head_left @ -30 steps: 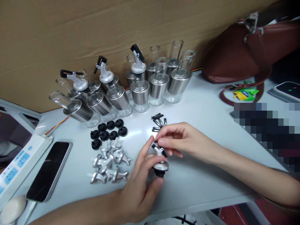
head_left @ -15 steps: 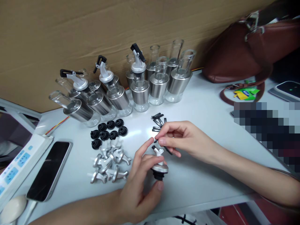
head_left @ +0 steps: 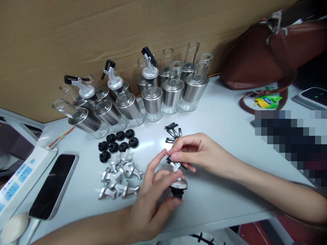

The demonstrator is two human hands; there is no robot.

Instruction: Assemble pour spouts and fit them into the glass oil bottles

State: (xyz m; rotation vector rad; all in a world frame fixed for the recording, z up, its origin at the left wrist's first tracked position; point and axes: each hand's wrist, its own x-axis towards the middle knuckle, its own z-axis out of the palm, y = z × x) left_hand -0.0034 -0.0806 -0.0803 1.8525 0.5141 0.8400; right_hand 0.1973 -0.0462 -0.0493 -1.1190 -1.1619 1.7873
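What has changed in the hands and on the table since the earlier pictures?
The left hand has shifted the held silver pourer slightly rightward in the picture. The right hand still holds a black lever near it; nothing was visibly let go. The bottles, black stoppers and loose spouts stayed put.

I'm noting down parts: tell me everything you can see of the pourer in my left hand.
The pourer has a shiny silver collar, a pale slanted spout with a black tip, and a ribbed black stopper below that looks rubbery. It is nearly upright over the table. Your left hand holds it, thumb under the stopper. Your right hand pinches a black lever near the spout; contact is unclear.
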